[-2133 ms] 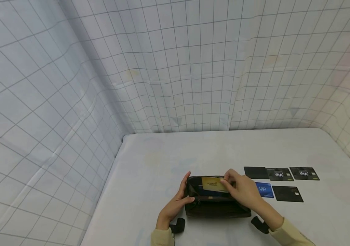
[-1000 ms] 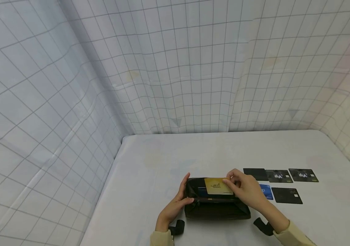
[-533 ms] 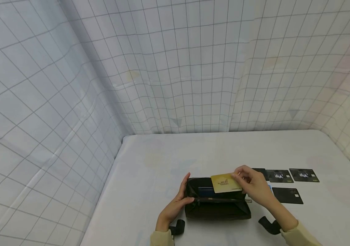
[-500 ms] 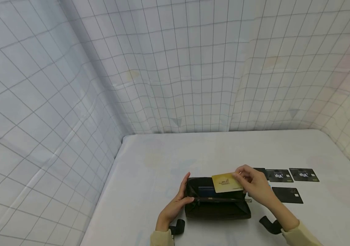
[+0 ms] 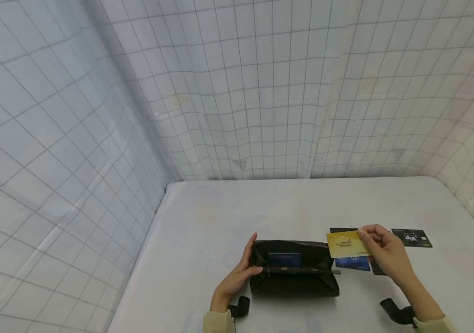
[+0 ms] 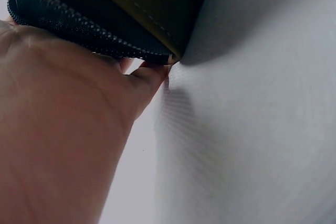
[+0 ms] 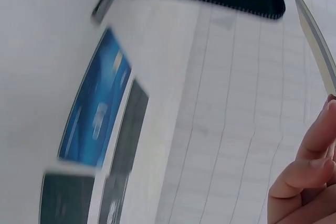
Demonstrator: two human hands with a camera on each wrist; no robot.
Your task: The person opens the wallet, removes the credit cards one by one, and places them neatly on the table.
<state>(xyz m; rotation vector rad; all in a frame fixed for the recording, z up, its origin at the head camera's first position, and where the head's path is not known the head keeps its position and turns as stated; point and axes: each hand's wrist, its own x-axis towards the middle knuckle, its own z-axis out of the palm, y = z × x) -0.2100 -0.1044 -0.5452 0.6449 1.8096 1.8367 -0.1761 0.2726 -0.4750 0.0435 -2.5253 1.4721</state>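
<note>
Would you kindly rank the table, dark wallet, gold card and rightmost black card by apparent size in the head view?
1. table
2. dark wallet
3. gold card
4. rightmost black card
The gold card is held up, perhaps nearer the camera, so true sizes stay unsure.

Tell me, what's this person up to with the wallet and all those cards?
A person's left hand grips the left end of an open dark wallet, while the right hand pinches a yellow card in the air to the wallet's right. A blue card and several black cards lie on the white table there. Something dark blue shows inside the wallet.
</note>
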